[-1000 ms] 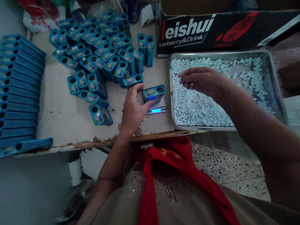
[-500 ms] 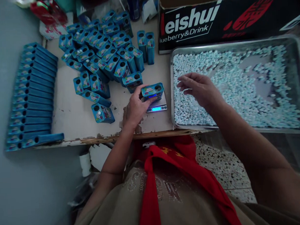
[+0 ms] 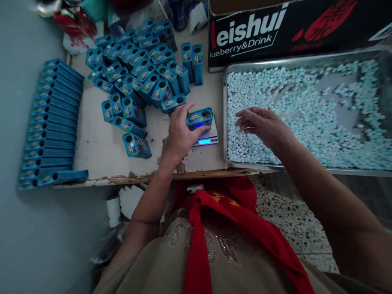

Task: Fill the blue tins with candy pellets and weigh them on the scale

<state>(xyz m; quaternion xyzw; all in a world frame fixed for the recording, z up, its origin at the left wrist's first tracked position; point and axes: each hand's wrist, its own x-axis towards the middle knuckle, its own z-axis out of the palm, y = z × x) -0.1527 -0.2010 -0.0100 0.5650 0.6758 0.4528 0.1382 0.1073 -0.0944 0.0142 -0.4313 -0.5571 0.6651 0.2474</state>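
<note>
A blue box with a dark round hole in its top (image 3: pixel 199 117) stands on a small scale (image 3: pixel 214 132) with a lit blue display. My left hand (image 3: pixel 180 132) is around the box's left end, its thumb along the front and its fingers apart, not clasped. Over the left part of a metal tray (image 3: pixel 226 120) of pale blue tablets (image 3: pixel 298 122), my right hand (image 3: pixel 261 124) hovers with loosely bent, slightly parted fingers. Nothing shows between them; the palm is hidden.
Many blue boxes (image 3: pixel 145 69) crowd the table left of the scale, some with white tablets on top. A neat row of boxes (image 3: pixel 54 126) lines the left edge. Behind the tray stands a black carton (image 3: pixel 259 33); a blue can (image 3: pixel 177 12) is at the back.
The fingers of my left hand have loosened and lifted off the box, which stays on the scale. My right hand has moved slightly lower and right over the tray. The view has shifted a little.
</note>
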